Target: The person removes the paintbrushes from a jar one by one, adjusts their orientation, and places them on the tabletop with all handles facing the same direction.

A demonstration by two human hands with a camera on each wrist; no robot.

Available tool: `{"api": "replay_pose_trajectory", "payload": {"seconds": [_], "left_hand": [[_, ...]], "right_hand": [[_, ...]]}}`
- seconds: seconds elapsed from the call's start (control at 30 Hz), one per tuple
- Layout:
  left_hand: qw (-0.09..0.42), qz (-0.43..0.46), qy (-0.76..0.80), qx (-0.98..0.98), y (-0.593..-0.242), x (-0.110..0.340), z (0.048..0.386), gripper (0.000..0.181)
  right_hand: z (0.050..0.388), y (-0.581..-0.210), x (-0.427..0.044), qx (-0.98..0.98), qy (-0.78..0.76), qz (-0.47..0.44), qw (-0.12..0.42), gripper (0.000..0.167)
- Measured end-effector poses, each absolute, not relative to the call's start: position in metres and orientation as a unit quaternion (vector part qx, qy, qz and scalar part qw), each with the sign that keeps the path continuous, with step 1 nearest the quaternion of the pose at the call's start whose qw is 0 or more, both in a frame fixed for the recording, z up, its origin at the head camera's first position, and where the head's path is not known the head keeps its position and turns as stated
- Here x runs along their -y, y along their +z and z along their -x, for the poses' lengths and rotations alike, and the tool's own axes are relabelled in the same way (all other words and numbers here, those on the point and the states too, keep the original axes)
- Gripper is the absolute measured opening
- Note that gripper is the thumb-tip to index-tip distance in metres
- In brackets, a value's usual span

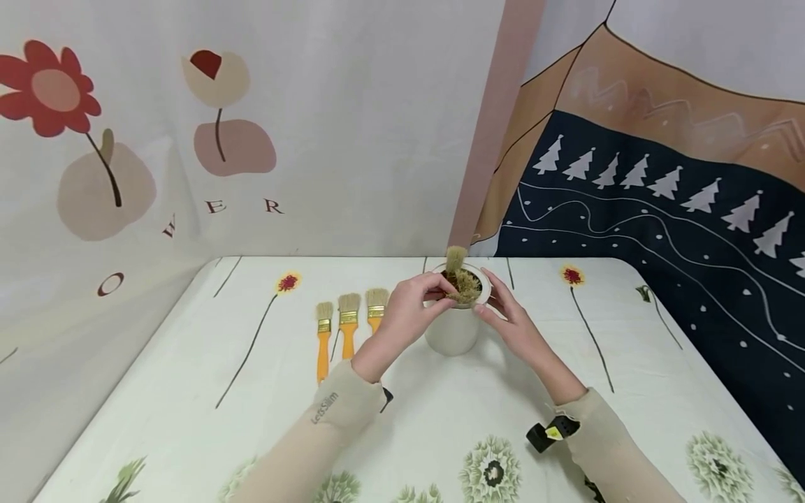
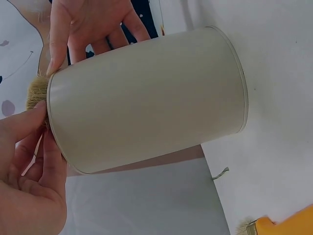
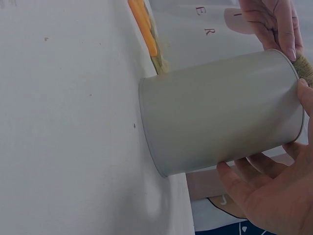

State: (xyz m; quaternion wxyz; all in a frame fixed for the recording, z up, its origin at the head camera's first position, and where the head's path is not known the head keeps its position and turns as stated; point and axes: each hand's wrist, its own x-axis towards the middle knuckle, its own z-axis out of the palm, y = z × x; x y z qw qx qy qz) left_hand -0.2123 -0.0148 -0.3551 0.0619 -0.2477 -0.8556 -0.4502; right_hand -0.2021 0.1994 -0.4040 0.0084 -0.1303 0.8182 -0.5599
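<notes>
An off-white cylindrical canister (image 1: pixel 451 335) stands upright near the back of the table. Bristles of brushes show in its mouth, one tuft (image 1: pixel 455 258) poking up above the rim and more bristles (image 1: pixel 467 287) lower down. With thumb and fingers, my left hand (image 1: pixel 409 307) pinches a brush at the canister's mouth; the handle is hidden inside. My right hand (image 1: pixel 511 318) holds the canister's right side, its thumb by the rim and fingers along the wall (image 3: pixel 230 112).
Left of the canister, three paint brushes with orange handles lie side by side: a narrow brush (image 1: pixel 323 342), a middle brush (image 1: pixel 349 328) and a third brush (image 1: pixel 376 307) partly behind the left hand. A flower-printed white cloth (image 1: pixel 251 433) covers the table. Printed curtains (image 1: pixel 352 140) hang behind.
</notes>
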Motion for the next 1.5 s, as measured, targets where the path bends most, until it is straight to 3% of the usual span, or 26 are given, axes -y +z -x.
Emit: {"api": "replay_pose_trajectory", "payload": {"seconds": [0.63, 1.5], "left_hand": [[0.045, 0.225, -0.587, 0.776, -0.36, 0.016, 0.213, 0.005], [0.139, 0.229, -0.688, 0.674, -0.312, 0.054, 0.2, 0.012]], "right_hand": [[0.201, -0.405, -0.202, -0.82, -0.559, 0.119, 0.009, 0.067], [0.2, -0.403, -0.2, -0.823, -0.555, 0.121, 0.008, 0.068]]}}
